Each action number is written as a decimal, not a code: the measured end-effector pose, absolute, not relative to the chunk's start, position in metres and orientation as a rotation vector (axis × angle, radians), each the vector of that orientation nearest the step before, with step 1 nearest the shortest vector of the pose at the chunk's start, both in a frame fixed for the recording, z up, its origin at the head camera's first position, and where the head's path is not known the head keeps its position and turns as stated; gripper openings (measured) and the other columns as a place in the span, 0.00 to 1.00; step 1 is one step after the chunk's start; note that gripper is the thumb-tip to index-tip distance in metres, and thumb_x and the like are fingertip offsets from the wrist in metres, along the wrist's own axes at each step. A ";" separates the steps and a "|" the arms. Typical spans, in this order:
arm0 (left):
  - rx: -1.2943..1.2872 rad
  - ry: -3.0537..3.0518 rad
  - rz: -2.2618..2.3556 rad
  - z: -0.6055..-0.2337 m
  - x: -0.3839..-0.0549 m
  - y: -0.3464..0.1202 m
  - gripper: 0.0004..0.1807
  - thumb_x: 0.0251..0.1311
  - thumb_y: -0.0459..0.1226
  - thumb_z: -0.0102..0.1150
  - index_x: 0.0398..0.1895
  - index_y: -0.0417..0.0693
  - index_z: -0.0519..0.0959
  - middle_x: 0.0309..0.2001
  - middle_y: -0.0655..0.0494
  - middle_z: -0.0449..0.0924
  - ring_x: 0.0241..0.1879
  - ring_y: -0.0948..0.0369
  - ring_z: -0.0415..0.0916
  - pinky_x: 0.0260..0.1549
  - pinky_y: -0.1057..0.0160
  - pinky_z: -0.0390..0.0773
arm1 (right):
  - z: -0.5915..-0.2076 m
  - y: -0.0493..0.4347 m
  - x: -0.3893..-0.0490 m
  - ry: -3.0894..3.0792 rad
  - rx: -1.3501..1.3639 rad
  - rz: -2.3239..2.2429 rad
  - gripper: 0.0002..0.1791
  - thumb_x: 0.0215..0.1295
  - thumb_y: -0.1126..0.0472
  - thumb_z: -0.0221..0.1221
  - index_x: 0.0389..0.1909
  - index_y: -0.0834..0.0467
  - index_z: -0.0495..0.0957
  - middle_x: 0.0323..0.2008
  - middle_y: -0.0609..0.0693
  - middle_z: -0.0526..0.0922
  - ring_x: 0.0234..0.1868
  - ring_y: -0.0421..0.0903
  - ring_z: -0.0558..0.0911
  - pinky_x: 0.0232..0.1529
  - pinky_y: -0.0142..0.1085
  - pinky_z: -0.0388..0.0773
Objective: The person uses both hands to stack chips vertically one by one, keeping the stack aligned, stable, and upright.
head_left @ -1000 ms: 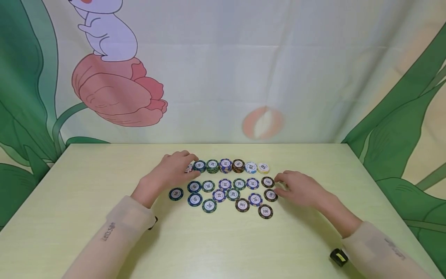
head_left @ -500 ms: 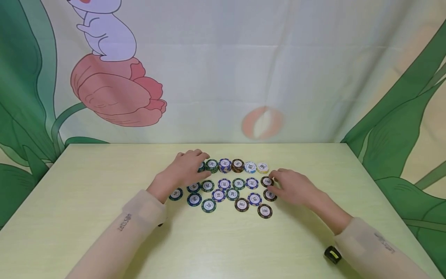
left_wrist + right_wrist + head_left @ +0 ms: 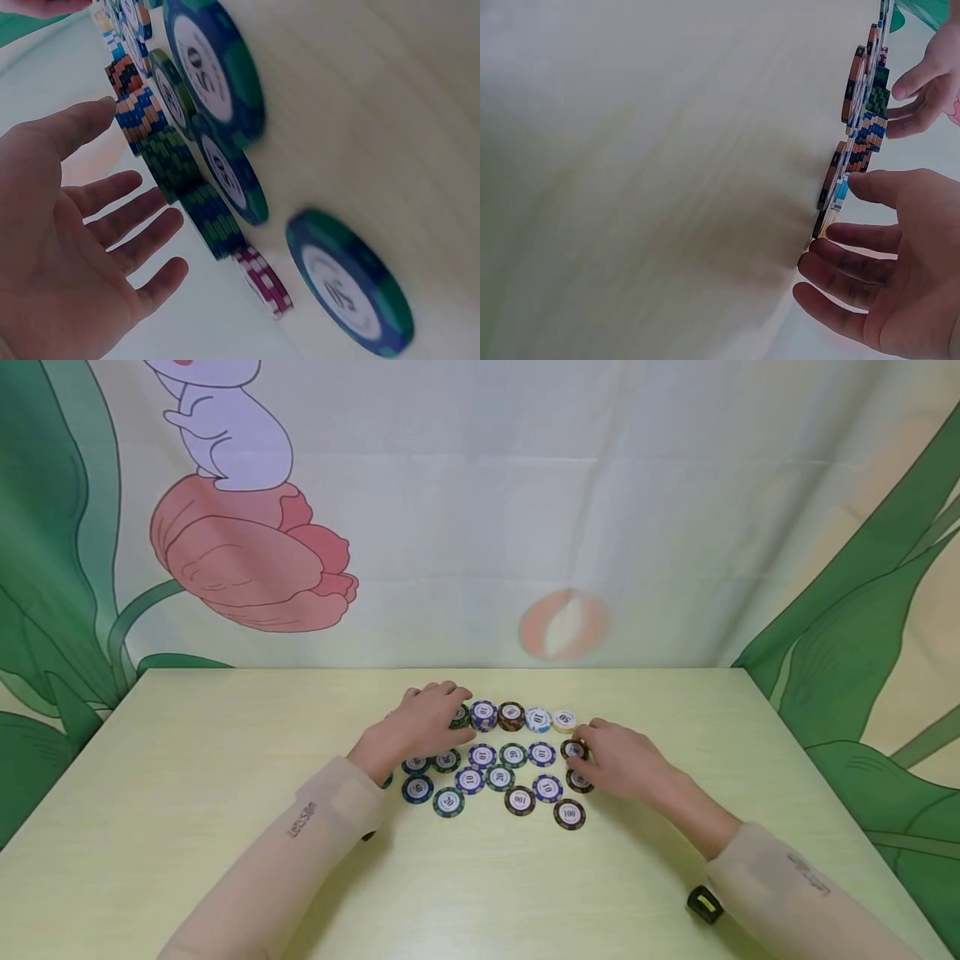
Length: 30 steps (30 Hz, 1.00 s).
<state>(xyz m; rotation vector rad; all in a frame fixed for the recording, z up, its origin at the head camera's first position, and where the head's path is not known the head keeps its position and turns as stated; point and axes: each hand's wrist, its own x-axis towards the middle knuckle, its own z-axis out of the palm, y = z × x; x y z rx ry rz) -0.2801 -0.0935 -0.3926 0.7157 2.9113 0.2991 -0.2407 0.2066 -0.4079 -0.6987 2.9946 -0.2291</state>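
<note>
My left hand [image 3: 420,722] hovers over the left part of a back row of poker chip stacks, its fingers spread and loosely bent. The green chip stack [image 3: 460,718] lies just by its fingertips. In the left wrist view, a dark blue-green stack [image 3: 212,220] and a short maroon-and-white stack [image 3: 262,281] appear below the hand; it holds nothing. My right hand [image 3: 622,760] reaches in from the right, thumb and fingers apart above the black 100 chip [image 3: 572,749]. The right wrist view shows nothing gripped; whether a fingertip touches a chip I cannot tell.
Blue [image 3: 483,716], brown [image 3: 512,716], white-and-light-blue [image 3: 538,720] and yellow-edged [image 3: 565,721] stacks continue the row. Several loose chips lie flat in front, including a green 20 chip [image 3: 448,802] and a black 100 chip [image 3: 569,814]. A printed curtain [image 3: 450,527] hangs behind the table [image 3: 487,893].
My left hand has moved right along the stacks, from the left end to the green stack. My right hand has shifted slightly left, over the black chips. The chips look unmoved.
</note>
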 end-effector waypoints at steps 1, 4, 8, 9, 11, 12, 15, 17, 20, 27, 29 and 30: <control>0.717 2.905 0.299 -0.393 -0.281 -0.091 0.37 0.72 0.52 0.59 0.76 0.42 0.65 0.72 0.43 0.66 0.71 0.44 0.63 0.67 0.38 0.60 | -0.408 0.206 -0.241 2.995 -0.697 -0.224 0.21 0.71 0.52 0.63 0.54 0.64 0.81 0.40 0.53 0.80 0.36 0.48 0.78 0.35 0.45 0.80; 0.718 2.889 0.318 -0.393 -0.285 -0.086 0.37 0.72 0.53 0.59 0.76 0.42 0.65 0.72 0.43 0.66 0.71 0.45 0.63 0.67 0.38 0.60 | -0.408 0.205 -0.243 2.999 -0.685 -0.206 0.20 0.71 0.53 0.64 0.53 0.64 0.81 0.39 0.52 0.80 0.36 0.48 0.78 0.34 0.44 0.78; 0.714 2.875 0.358 -0.393 -0.291 -0.081 0.37 0.72 0.53 0.59 0.75 0.43 0.65 0.72 0.44 0.67 0.71 0.45 0.64 0.67 0.38 0.60 | -0.409 0.204 -0.245 2.998 -0.668 -0.198 0.17 0.70 0.53 0.64 0.50 0.63 0.82 0.35 0.50 0.76 0.32 0.46 0.74 0.29 0.40 0.73; 0.715 2.870 0.365 -0.393 -0.292 -0.079 0.36 0.72 0.53 0.59 0.75 0.43 0.66 0.72 0.44 0.67 0.70 0.45 0.64 0.67 0.38 0.60 | -0.409 0.204 -0.245 2.997 -0.666 -0.200 0.17 0.70 0.53 0.64 0.49 0.63 0.82 0.34 0.49 0.76 0.31 0.46 0.73 0.28 0.39 0.71; 0.717 2.860 0.382 -0.393 -0.294 -0.077 0.36 0.72 0.52 0.60 0.75 0.43 0.66 0.71 0.44 0.68 0.70 0.45 0.65 0.67 0.38 0.60 | -0.408 0.203 -0.245 3.000 -0.658 -0.201 0.16 0.69 0.54 0.65 0.47 0.62 0.82 0.33 0.49 0.75 0.30 0.46 0.73 0.27 0.39 0.70; 0.720 2.854 0.390 -0.393 -0.295 -0.076 0.35 0.72 0.52 0.60 0.75 0.43 0.67 0.71 0.44 0.68 0.69 0.45 0.65 0.66 0.38 0.60 | -0.408 0.203 -0.246 3.001 -0.655 -0.208 0.15 0.69 0.54 0.65 0.47 0.62 0.82 0.33 0.49 0.76 0.30 0.46 0.73 0.27 0.39 0.70; 0.729 2.843 0.401 -0.394 -0.297 -0.073 0.34 0.71 0.50 0.60 0.74 0.44 0.68 0.70 0.44 0.69 0.69 0.45 0.66 0.66 0.38 0.61 | -0.407 0.202 -0.247 3.003 -0.648 -0.216 0.14 0.69 0.54 0.66 0.45 0.61 0.81 0.33 0.49 0.77 0.31 0.46 0.73 0.28 0.39 0.71; 0.732 2.840 0.400 -0.395 -0.298 -0.071 0.34 0.71 0.50 0.61 0.74 0.44 0.68 0.70 0.45 0.68 0.69 0.46 0.65 0.65 0.38 0.61 | -0.407 0.202 -0.248 3.000 -0.644 -0.223 0.14 0.68 0.54 0.66 0.45 0.61 0.81 0.33 0.49 0.77 0.31 0.46 0.73 0.28 0.40 0.72; 0.732 2.834 0.398 -0.397 -0.300 -0.067 0.33 0.71 0.50 0.61 0.73 0.45 0.69 0.70 0.45 0.68 0.68 0.46 0.65 0.65 0.38 0.61 | -0.406 0.201 -0.250 2.992 -0.634 -0.233 0.14 0.67 0.54 0.67 0.44 0.61 0.81 0.35 0.50 0.79 0.31 0.46 0.74 0.28 0.40 0.74; 0.742 2.825 0.363 -0.403 -0.303 -0.060 0.30 0.72 0.50 0.60 0.71 0.47 0.70 0.68 0.47 0.69 0.66 0.47 0.65 0.64 0.39 0.62 | -0.404 0.201 -0.252 2.961 -0.602 -0.254 0.14 0.66 0.54 0.68 0.40 0.60 0.80 0.35 0.51 0.79 0.30 0.46 0.74 0.27 0.39 0.72; 0.746 2.830 0.352 -0.404 -0.304 -0.058 0.30 0.72 0.51 0.60 0.71 0.48 0.70 0.67 0.47 0.70 0.65 0.47 0.65 0.63 0.40 0.62 | -0.404 0.201 -0.252 2.950 -0.587 -0.269 0.13 0.66 0.54 0.68 0.36 0.59 0.79 0.32 0.50 0.77 0.29 0.45 0.73 0.26 0.38 0.70; 0.747 2.834 0.349 -0.405 -0.304 -0.057 0.30 0.72 0.51 0.60 0.71 0.49 0.70 0.67 0.47 0.70 0.65 0.47 0.65 0.63 0.40 0.62 | -0.403 0.201 -0.252 2.946 -0.579 -0.275 0.13 0.66 0.54 0.68 0.34 0.58 0.78 0.32 0.50 0.77 0.28 0.45 0.73 0.26 0.38 0.69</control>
